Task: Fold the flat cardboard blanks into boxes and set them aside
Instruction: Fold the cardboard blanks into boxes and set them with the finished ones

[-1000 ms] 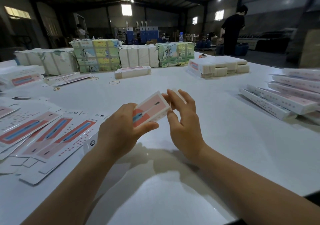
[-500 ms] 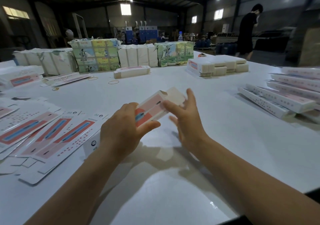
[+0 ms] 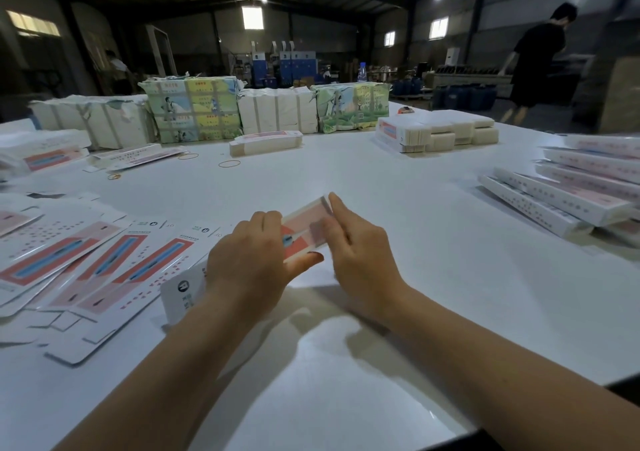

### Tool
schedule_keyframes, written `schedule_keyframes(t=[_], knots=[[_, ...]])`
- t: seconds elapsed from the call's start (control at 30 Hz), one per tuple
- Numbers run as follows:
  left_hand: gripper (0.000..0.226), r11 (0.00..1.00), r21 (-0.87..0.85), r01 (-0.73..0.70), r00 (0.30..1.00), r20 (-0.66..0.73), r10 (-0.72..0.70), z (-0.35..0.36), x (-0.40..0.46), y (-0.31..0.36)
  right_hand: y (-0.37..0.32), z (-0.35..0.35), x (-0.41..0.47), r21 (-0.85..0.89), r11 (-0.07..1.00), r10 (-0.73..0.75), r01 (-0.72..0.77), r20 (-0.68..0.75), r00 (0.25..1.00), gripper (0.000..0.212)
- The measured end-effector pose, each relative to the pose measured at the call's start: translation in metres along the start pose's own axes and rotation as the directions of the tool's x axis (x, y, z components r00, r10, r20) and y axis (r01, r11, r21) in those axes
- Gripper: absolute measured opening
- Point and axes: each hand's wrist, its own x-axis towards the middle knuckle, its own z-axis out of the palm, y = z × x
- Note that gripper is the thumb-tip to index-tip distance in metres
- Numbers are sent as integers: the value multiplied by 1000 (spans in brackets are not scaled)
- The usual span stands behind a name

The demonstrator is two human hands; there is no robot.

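A long white, pink and red cardboard box (image 3: 304,223) is held slanting just above the white table (image 3: 433,277) in the middle of the head view. My left hand (image 3: 249,260) grips its middle, thumb under the near edge, and the near end (image 3: 185,294) sticks out below my wrist. My right hand (image 3: 360,253) sits against the far end, fingers curled round it and blurred by motion. Flat blanks (image 3: 86,270) lie fanned out at the left. Folded boxes (image 3: 568,194) are piled at the right.
Wrapped bundles (image 3: 194,109) and white stacks (image 3: 277,111) line the far edge. A stack of blanks (image 3: 436,131) and a smaller stack (image 3: 265,142) stand behind, with rubber bands (image 3: 229,163) nearby. A person in black (image 3: 536,62) walks at the back right.
My right hand has moved from beside the box's far end onto it, pressing the open end flap in. The box sank lower and closer. The person at the back walked right.
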Motion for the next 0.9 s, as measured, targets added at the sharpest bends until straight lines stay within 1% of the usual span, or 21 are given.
schedule_keyframes(t=[0.03, 0.07, 0.1, 0.13, 0.23, 0.3, 0.4, 0.47, 0.5, 0.53, 0.6, 0.67, 0.73, 0.8, 0.87, 0.9], knots=[[90, 1000, -4, 0, 1000, -6, 0, 0, 0, -1, -3, -1, 2, 210, 972, 110, -109, 4, 994, 31], [87, 1000, -14, 1, 1000, -12, -1, -1, 0, -2, -4, -2, 5, 381, 900, 219, -214, 30, 975, 31], [85, 1000, -25, -3, 1000, -16, 2, -1, 0, -2, -3, -4, 8, 477, 836, 278, -271, 59, 959, 28], [83, 999, -35, -13, 1000, -18, 12, -1, 0, -3, -3, -5, 10, 517, 805, 297, -290, 72, 952, 24], [78, 995, -81, -58, 997, -48, 54, 0, 1, -3, -3, -7, 11, 529, 809, 289, -257, 23, 957, 28], [74, 989, -122, -82, 994, -80, 73, 0, 1, -4, -2, -7, 11, 573, 786, 288, -234, -4, 958, 25], [70, 985, -143, -95, 989, -123, 78, -1, 1, -5, -5, -9, 11, 646, 732, 269, -215, 16, 963, 16], [70, 985, -139, -102, 986, -145, 82, -2, 1, -5, -7, -10, 10, 685, 700, 248, -202, 32, 968, 16], [70, 985, -133, -106, 985, -153, 85, -2, 1, -5, -8, -10, 10, 674, 715, 240, -185, 12, 971, 15], [70, 987, -120, -109, 983, -162, 89, -2, 1, -4, -9, -9, 9, 633, 757, 233, -162, -31, 972, 18], [70, 990, -81, -113, 980, -174, 98, -3, 1, -2, -7, -7, 8, 472, 875, 186, -107, -123, 975, 33], [71, 992, -48, -115, 979, -175, 105, -3, 1, 0, -5, -6, 6, 332, 941, 125, -59, -180, 976, 38], [72, 993, -32, -111, 981, -162, 105, -4, 1, 3, -4, -5, 4, 251, 968, 67, -15, -199, 978, 34], [73, 995, -22, -102, 984, -149, 98, -5, 1, 5, -4, -4, 2, 162, 986, -13, 48, -211, 977, 38], [73, 996, -10, -91, 986, -139, 89, -6, 0, 6, -5, -3, -1, 50, 990, -116, 128, -209, 971, 32], [73, 996, -1, -85, 988, -130, 84, -6, 0, 7, -6, -2, -2, 3, 989, -144, 148, -207, 968, 28]])
